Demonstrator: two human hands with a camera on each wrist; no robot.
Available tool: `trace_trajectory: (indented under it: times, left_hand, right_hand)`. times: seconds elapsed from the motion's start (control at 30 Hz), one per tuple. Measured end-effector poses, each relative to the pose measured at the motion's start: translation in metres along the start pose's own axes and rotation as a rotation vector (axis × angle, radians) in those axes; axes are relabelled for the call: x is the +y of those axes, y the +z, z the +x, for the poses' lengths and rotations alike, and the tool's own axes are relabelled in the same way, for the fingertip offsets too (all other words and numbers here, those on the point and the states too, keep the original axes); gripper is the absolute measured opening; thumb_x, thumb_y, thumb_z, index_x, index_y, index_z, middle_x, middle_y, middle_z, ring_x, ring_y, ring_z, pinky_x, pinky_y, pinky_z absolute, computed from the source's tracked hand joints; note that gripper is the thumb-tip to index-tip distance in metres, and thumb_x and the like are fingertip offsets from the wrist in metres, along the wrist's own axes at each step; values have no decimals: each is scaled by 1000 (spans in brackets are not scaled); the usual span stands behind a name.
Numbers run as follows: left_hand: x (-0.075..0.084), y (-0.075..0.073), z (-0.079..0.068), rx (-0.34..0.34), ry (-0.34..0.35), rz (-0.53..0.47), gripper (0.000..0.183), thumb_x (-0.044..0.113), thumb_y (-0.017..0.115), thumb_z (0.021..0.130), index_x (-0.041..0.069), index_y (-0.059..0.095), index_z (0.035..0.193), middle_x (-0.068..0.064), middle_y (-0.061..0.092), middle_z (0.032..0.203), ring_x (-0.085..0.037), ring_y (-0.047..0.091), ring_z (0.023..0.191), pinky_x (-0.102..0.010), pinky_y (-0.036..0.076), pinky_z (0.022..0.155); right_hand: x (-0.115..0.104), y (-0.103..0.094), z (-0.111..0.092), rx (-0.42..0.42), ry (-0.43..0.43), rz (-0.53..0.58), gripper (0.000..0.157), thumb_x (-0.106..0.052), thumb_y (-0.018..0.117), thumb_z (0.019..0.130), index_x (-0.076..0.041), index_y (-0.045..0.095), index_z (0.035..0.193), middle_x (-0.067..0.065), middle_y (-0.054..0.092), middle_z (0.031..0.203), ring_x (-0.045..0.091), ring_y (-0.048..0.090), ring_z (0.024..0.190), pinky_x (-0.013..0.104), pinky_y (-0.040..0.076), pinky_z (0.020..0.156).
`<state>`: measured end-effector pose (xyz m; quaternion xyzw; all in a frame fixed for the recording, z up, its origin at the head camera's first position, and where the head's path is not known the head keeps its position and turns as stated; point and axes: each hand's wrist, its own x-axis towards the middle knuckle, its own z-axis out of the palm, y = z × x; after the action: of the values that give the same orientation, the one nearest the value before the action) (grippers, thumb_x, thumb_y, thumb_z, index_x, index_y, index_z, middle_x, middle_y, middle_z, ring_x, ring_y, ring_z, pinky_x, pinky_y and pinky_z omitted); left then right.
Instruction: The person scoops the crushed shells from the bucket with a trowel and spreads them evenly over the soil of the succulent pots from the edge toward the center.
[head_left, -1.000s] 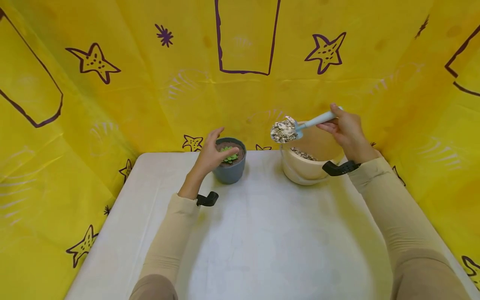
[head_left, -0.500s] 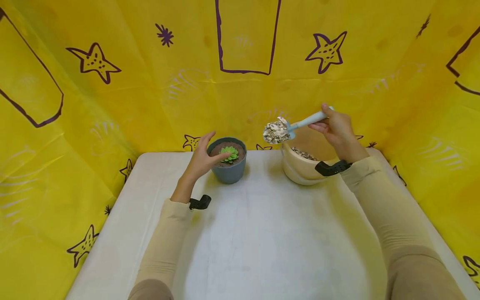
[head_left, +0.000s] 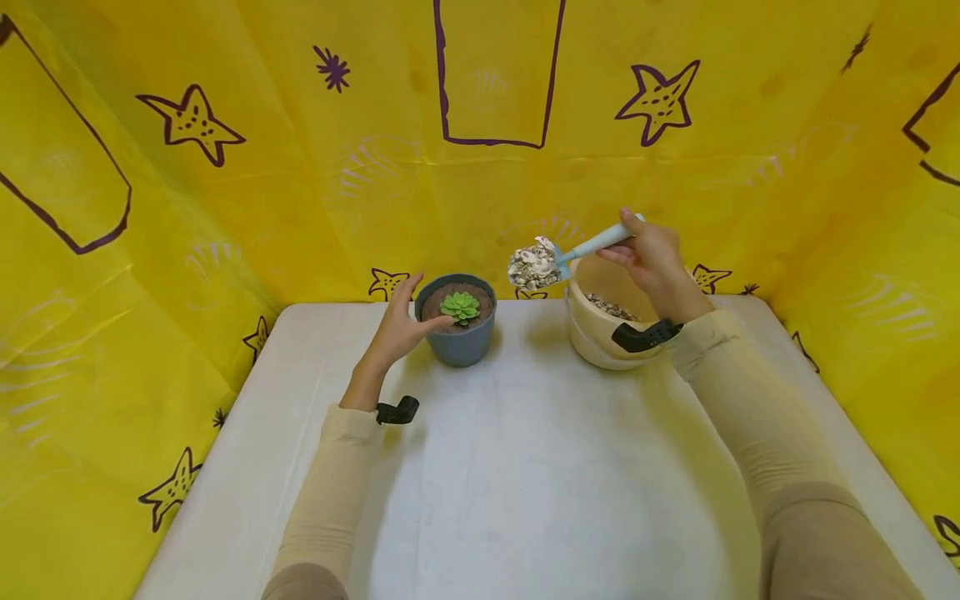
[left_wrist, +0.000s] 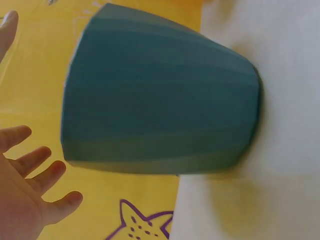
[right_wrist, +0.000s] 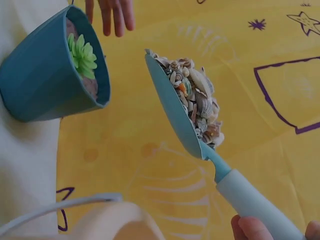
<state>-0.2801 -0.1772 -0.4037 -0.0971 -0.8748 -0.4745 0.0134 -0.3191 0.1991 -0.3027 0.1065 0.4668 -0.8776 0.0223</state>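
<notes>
My right hand (head_left: pixel 651 260) grips the pale handle of a light blue trowel (right_wrist: pixel 177 110), held level in the air between the two containers. Small seashells (right_wrist: pixel 197 97) are heaped on its blade. Beside the blue-grey flowerpot (head_left: pixel 461 343), my left hand (head_left: pixel 397 325) has its fingers spread and thumb out at the near side of the rim. In the left wrist view those fingers (left_wrist: pixel 50 177) are straight, with the pot wall (left_wrist: pixel 165 100) filling the middle. A green succulent (head_left: pixel 460 308) sits in brown soil inside the pot.
A cream bucket (head_left: pixel 600 340) with a handle stands at the back right of the white table (head_left: pixel 480 483), more shells (head_left: pixel 611 307) in its bottom. Yellow cloth (head_left: pixel 480 208) with starfish drawings hangs right behind the table's far edge and along both sides.
My right hand has carried the shell-laden trowel left, away from above the bucket toward the pot. The left hand has drawn back to the left, uncovering the succulent.
</notes>
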Motion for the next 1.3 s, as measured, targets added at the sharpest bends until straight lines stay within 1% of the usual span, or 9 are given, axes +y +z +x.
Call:
trace_trajectory:
  times: [0.17, 0.27, 0.47, 0.6, 0.77, 0.97, 1.03, 1.13, 1.3]
  left_hand:
    - [-11, 1, 1, 1, -27, 12, 105, 52, 77, 78, 18, 16, 157, -10, 10, 164, -34, 19, 149, -62, 23, 116]
    - [-17, 2, 1, -5, -40, 7, 107, 53, 77, 77, 21, 14, 158, -10, 11, 164, -33, 19, 150, -62, 22, 117]
    - [-25, 5, 0, -7, -72, -25, 107, 45, 79, 79, 22, 11, 158, -9, 13, 163, -30, 19, 150, -60, 21, 118]
    - [-29, 9, -2, -1, -77, -35, 109, 41, 80, 79, 20, 8, 158, -10, 14, 163, -31, 20, 149, -59, 19, 119]
    - [-33, 12, -3, -3, -72, -52, 109, 36, 79, 81, 15, 5, 158, -13, 15, 163, -33, 20, 149, -60, 18, 119]
    - [-36, 15, -5, -10, -77, -58, 109, 34, 78, 82, 15, 2, 158, -13, 13, 164, -33, 17, 150, -61, 16, 119]
    - [-37, 16, -4, -12, -78, -61, 110, 36, 78, 82, 14, 3, 158, -12, 12, 164, -32, 16, 150, -60, 16, 119]
    - [-38, 18, -3, -16, -79, -65, 110, 37, 78, 82, 13, 3, 158, -12, 10, 164, -32, 14, 151, -60, 15, 120]
    - [-41, 19, -1, -16, -89, -58, 109, 38, 78, 82, 11, 5, 158, -10, 8, 165, -33, 11, 152, -59, 17, 120]
  right_hand:
    - [9, 6, 2, -31, 9, -10, 16, -18, 58, 95, -5, 60, 88, 13, 66, 72, 24, 72, 65, 36, 60, 61]
    - [13, 10, 2, -29, 18, -10, 15, -18, 57, 96, -4, 60, 90, 14, 68, 70, 24, 73, 65, 36, 60, 62]
    - [25, 18, 4, -17, 37, -41, 16, -21, 58, 96, -5, 59, 94, 12, 67, 73, 24, 73, 67, 34, 61, 65]
    - [34, 24, 7, 4, 38, -62, 17, -21, 59, 95, -5, 58, 94, 12, 67, 72, 24, 72, 65, 34, 61, 62]
    - [43, 31, 10, -2, 38, -67, 18, -21, 57, 97, -3, 55, 100, 11, 65, 71, 23, 71, 64, 34, 60, 60]
    - [55, 39, 15, -36, 55, -71, 16, -21, 53, 99, -5, 54, 100, 9, 63, 70, 22, 69, 62, 31, 60, 56]
    - [59, 41, 16, -42, 52, -81, 17, -21, 53, 99, -5, 54, 104, 9, 62, 71, 21, 69, 62, 30, 59, 56]
    - [64, 46, 17, -22, 46, -97, 16, -22, 53, 99, -7, 55, 103, 7, 60, 73, 21, 68, 61, 30, 59, 56]
    - [73, 54, 18, 23, 55, -127, 16, -22, 56, 99, -7, 56, 93, 8, 58, 77, 20, 68, 60, 30, 60, 59]
